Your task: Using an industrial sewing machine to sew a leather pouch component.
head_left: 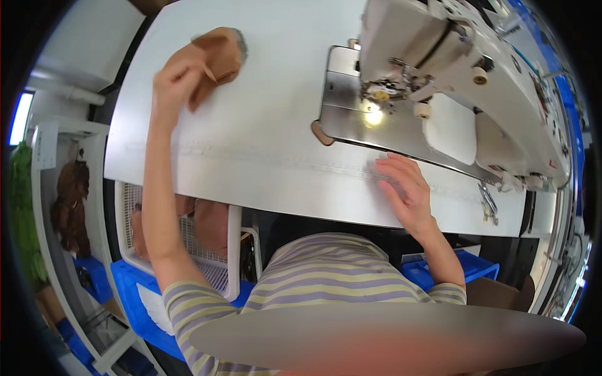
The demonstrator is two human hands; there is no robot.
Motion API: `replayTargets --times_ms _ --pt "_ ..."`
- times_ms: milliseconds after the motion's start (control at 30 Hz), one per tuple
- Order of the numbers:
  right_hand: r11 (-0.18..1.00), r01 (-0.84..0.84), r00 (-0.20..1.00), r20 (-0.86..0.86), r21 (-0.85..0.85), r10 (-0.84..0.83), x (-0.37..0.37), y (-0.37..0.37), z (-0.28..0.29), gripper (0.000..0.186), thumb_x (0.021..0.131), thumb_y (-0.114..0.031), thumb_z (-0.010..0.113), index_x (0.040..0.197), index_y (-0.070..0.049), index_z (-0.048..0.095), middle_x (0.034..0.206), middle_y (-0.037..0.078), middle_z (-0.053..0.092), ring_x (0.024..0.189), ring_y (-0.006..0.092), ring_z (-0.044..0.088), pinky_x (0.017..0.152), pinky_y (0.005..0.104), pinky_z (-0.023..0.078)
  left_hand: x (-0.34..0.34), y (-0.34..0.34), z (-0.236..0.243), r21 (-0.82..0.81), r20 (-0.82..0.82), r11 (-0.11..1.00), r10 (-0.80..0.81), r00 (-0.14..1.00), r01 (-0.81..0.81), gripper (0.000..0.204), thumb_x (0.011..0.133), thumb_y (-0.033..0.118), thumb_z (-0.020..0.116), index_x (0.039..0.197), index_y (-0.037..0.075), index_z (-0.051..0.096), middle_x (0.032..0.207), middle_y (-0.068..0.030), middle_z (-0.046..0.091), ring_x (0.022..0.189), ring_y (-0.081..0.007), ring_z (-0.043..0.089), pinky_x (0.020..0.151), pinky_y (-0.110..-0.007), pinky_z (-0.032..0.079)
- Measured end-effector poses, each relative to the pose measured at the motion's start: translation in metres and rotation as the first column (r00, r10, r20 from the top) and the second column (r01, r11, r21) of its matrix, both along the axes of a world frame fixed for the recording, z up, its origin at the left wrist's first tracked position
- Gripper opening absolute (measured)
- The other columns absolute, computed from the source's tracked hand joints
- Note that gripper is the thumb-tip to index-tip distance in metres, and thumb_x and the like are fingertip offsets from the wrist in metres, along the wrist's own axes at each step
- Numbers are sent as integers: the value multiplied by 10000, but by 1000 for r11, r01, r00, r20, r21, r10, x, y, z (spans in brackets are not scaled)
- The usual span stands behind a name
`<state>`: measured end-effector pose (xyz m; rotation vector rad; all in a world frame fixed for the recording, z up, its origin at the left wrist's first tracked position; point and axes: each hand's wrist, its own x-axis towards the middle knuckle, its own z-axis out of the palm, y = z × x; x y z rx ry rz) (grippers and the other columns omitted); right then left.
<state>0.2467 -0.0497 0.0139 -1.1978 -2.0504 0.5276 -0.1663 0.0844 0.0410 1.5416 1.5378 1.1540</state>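
Note:
At the far left of the white table, my left hand (180,81) is closed on the edge of a brown piece of cloth or leather (222,56). The piece is cupped and folded, with a greyish patch at its far end; it is somewhat blurred. My right hand (404,191) is near the table's front edge with its fingers stretched and parted, holding nothing. It lies just in front of the metal plate of a sewing machine (348,103), whose lamp lights the plate below the needle area.
A white basket (233,250) with several brown pieces stands below the table's left front edge, over a blue bin (128,294). Small metal snips (488,199) lie at the table's right. The machine's white arm (501,100) overhangs the right side. Shelves with brown material (72,207) stand at left.

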Motion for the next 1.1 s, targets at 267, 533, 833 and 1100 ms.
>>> replayTargets --times_ms 267,533,833,1100 --pt "930 368 876 338 -8 -344 88 69 25 160 823 -85 679 969 -20 674 861 107 626 673 263 623 642 336 515 152 -112 -41 213 -369 794 -475 799 570 134 762 -51 635 884 -8 669 1153 -140 675 1113 -303 635 892 -364 528" --pt "757 192 904 -188 -625 -385 111 75 17 123 809 -80 627 790 31 677 655 14 619 599 57 514 562 215 430 208 -95 -10 217 -420 670 -593 687 710 99 780 -7 634 876 7 653 1256 -144 615 1128 -308 606 908 -396 502" --pt "710 342 576 -460 -616 -676 126 66 8 109 852 -77 611 843 10 676 773 10 631 692 55 533 632 218 432 307 -35 -27 -103 -529 430 -787 317 897 176 934 145 498 815 31 560 1422 -162 484 1366 -316 397 1082 -511 297" --pt "970 244 725 -662 -14 -192 116 -1 51 107 830 -4 564 902 24 638 914 53 648 832 139 599 775 275 470 255 -47 -10 -100 59 425 -900 432 900 216 964 168 480 847 5 560 1410 -214 487 1296 -336 488 1036 -456 396"
